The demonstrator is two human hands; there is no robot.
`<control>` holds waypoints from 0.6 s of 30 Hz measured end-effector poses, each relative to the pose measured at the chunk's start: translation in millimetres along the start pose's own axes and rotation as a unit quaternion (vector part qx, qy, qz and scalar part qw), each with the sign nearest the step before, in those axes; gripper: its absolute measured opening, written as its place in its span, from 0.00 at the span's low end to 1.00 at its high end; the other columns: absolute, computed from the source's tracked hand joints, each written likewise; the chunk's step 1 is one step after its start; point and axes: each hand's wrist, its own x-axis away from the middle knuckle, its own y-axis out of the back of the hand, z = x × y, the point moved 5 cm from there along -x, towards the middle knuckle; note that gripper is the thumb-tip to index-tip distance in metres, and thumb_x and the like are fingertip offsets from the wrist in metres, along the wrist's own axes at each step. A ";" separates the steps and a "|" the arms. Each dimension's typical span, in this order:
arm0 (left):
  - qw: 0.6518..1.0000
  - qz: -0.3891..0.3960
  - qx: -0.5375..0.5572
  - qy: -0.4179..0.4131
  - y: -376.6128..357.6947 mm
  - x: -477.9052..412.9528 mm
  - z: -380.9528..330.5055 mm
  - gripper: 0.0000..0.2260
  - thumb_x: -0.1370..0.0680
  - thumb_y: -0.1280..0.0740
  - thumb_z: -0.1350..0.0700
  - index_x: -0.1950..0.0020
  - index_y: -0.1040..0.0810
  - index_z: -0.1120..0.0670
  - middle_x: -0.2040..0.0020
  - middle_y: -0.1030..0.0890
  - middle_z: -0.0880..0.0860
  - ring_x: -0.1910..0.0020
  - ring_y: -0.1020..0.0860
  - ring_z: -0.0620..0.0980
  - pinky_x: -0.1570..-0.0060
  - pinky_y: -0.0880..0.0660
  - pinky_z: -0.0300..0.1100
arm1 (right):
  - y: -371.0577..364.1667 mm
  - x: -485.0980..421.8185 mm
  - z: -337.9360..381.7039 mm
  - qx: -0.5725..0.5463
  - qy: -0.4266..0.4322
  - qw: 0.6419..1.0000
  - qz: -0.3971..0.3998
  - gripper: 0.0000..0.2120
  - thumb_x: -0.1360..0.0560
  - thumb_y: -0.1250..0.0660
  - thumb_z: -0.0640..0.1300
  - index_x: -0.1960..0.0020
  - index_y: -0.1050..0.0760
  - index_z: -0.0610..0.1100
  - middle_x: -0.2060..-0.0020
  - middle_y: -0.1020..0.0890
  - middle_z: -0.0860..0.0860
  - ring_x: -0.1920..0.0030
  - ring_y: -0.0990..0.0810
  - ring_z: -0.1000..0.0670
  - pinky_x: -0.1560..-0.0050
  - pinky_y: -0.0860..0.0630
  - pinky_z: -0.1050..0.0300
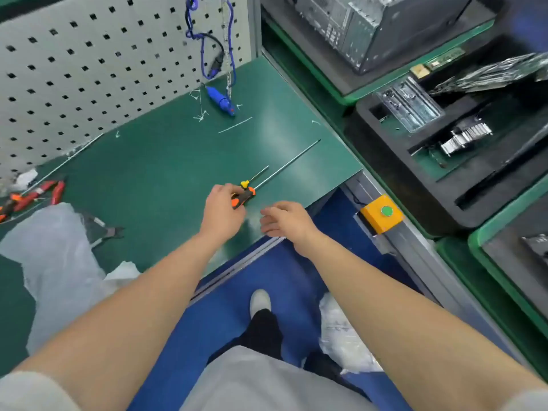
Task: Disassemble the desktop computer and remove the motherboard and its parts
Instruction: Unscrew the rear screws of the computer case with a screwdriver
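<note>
Bench, mid-teardown: my left hand point(224, 207) curls round the orange-and-black handle of a long screwdriver point(243, 197) lying on the green mat point(148, 173), the shaft running away from the fingers toward the far right. A small yellow-capped driver point(245, 183) lies just beyond those fingers. My right hand point(284, 219), just beside the left, is loosely open and holds nothing. The desktop computer point(394, 34) sits well beyond and to the right of both hands, past a black foam tray point(474, 200) carrying a finned heat sink point(465, 137). A yellow button box point(382, 215) stands near my right hand, on its right.
</note>
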 end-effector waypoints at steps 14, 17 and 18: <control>0.992 0.096 -0.079 0.005 -27.2 -35.9 15.1 0.22 0.23 0.27 0.54 0.33 0.29 0.60 0.37 0.25 0.60 0.37 0.26 0.62 0.40 0.30 0.51 | -41.7 -35.2 7.9 -0.235 -0.074 0.968 -0.037 0.07 0.17 0.38 0.36 0.41 0.26 0.36 0.55 0.19 0.43 0.52 0.20 0.44 0.45 0.19 0.49; 0.987 0.150 -0.056 0.015 -38.2 -30.0 12.1 0.17 0.22 0.31 0.55 0.39 0.30 0.62 0.43 0.22 0.61 0.43 0.24 0.62 0.51 0.29 0.50 | -42.1 -33.2 0.9 -0.205 -0.082 0.974 -0.055 0.12 0.17 0.36 0.37 0.34 0.26 0.36 0.49 0.17 0.41 0.53 0.18 0.45 0.45 0.17 0.47; 0.984 0.165 -0.058 0.016 -40.5 -26.8 10.7 0.16 0.21 0.31 0.54 0.40 0.31 0.62 0.44 0.22 0.61 0.45 0.23 0.62 0.53 0.29 0.51 | -41.3 -31.3 -1.6 -0.194 -0.081 0.976 -0.062 0.13 0.17 0.35 0.38 0.34 0.26 0.37 0.47 0.17 0.41 0.51 0.17 0.44 0.44 0.17 0.45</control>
